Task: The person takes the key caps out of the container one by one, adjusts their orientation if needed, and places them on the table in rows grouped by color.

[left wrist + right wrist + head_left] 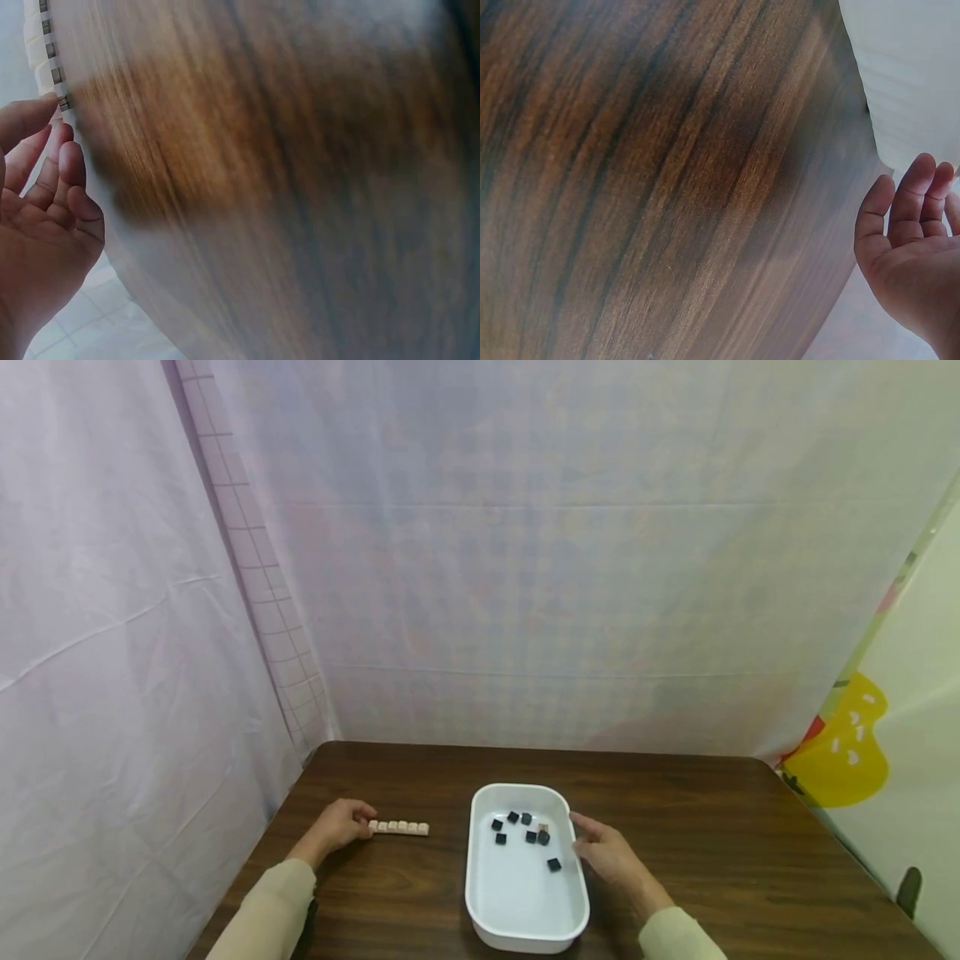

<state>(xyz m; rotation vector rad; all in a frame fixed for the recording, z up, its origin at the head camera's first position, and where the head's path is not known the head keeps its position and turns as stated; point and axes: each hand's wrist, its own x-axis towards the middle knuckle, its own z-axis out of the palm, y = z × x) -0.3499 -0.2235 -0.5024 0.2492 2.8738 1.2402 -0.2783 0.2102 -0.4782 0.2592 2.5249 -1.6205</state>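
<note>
The white block row (399, 828) is laid left to right, its left end pinched by the left hand (337, 827); right of it the tray (517, 897) is set lengthwise near to far, its right side touched by the relaxed right hand (611, 860).

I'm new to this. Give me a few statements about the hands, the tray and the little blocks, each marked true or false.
1. The white rectangular tray with rounded corners holds small, dark, squarish blocks. True.
2. The dark blocks form one neat line. False: they lie scattered.
3. The person's left hand touches one end of a row of small cream-coloured blocks. True.
4. That row is inside the tray. False: it is on the brown wood-grain table.
5. The person's right hand is at the tray's right side. True.
6. Both sleeves are black. False: they are pale.
</note>
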